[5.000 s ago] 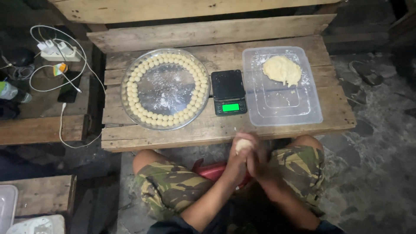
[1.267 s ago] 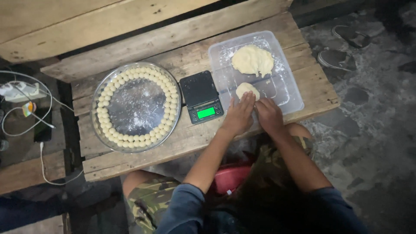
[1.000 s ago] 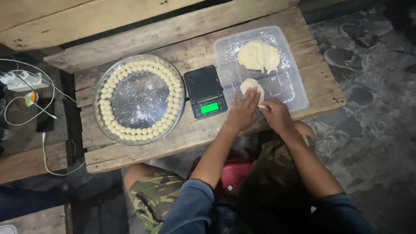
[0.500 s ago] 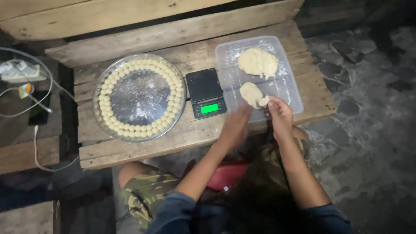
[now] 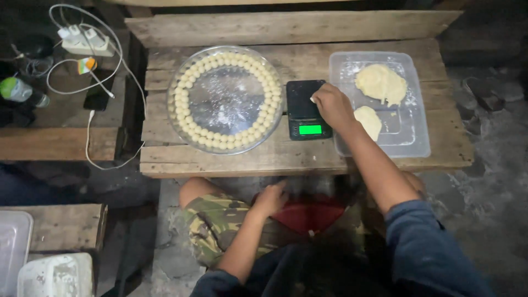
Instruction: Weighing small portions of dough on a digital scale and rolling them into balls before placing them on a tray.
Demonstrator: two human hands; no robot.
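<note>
Fingers of the right hand [image 5: 331,104] were curled close together over the right part of the black digital scale [image 5: 306,109], pinching what looked like a small pale bit of dough at their tips, though it was too small to be sure. The scale lay directly under those fingers, its long axis running away from the person, its green display at the near end. The left hand [image 5: 270,199] rested low on the camouflage-clad knee, fingers loosely bent and holding nothing, well apart from the scale, so the right hand was much the nearer. Just right of the scale, the clear plastic tray [image 5: 418,137] held two dough lumps [image 5: 381,83]; to its left on the wooden worktop [image 5: 231,162] sat the round glass dish [image 5: 225,99] ringed with dough balls.
</note>
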